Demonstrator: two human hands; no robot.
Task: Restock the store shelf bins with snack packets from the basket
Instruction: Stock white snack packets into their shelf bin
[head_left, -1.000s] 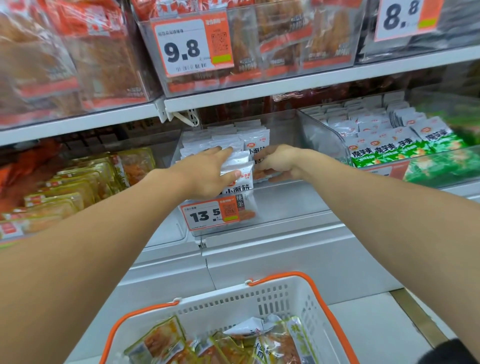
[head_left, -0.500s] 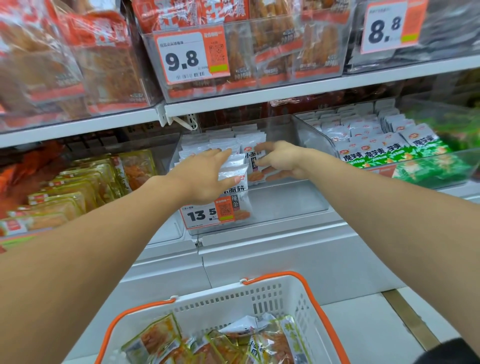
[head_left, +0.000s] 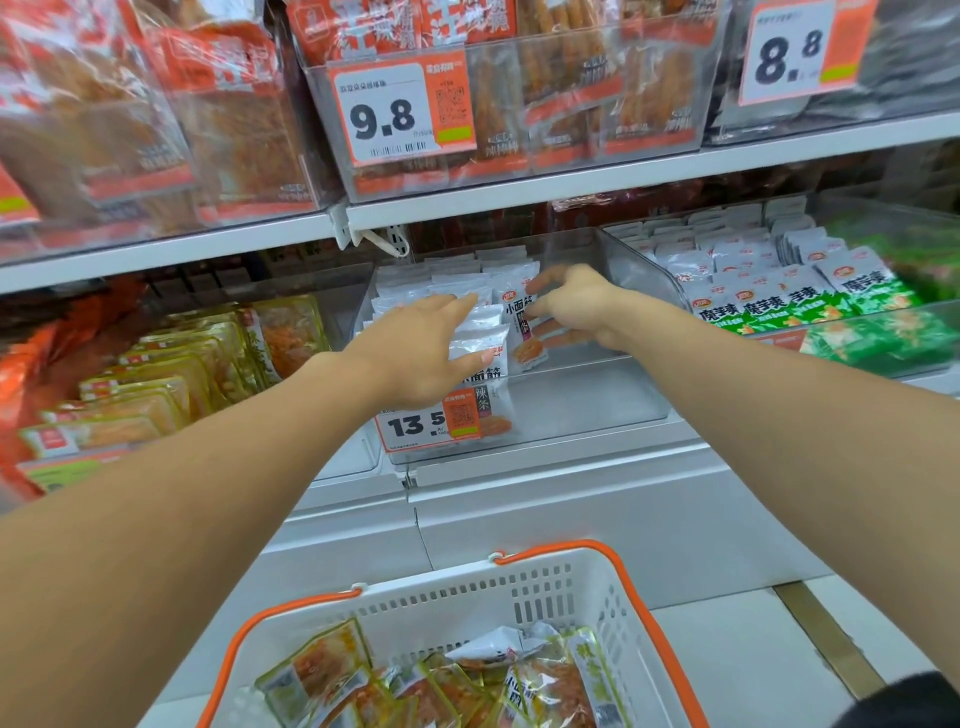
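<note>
A clear shelf bin (head_left: 597, 400) with a 13.5 price tag (head_left: 415, 427) holds a row of white snack packets (head_left: 480, 332) along its left side. My left hand (head_left: 410, 353) reaches in and clasps the front packets between fingers and thumb. My right hand (head_left: 576, 306) hovers just right of them, fingers spread, its fingertips touching an upright white packet (head_left: 519, 317). The bin's right half is bare. Below, a white basket (head_left: 467, 597) with orange handles holds several yellow-orange packets (head_left: 332, 670) and a white one (head_left: 493, 644).
A bin of yellow packets (head_left: 156, 374) stands to the left and a bin of green-and-white packets (head_left: 779, 306) to the right. The upper shelf (head_left: 519, 195) overhangs closely, carrying bins of red packets (head_left: 561, 104). Pale floor shows at the lower right.
My right hand has let go of the upright packet and spread its fingers. My left hand has slid slightly deeper over the packet row. The view has shifted a little.
</note>
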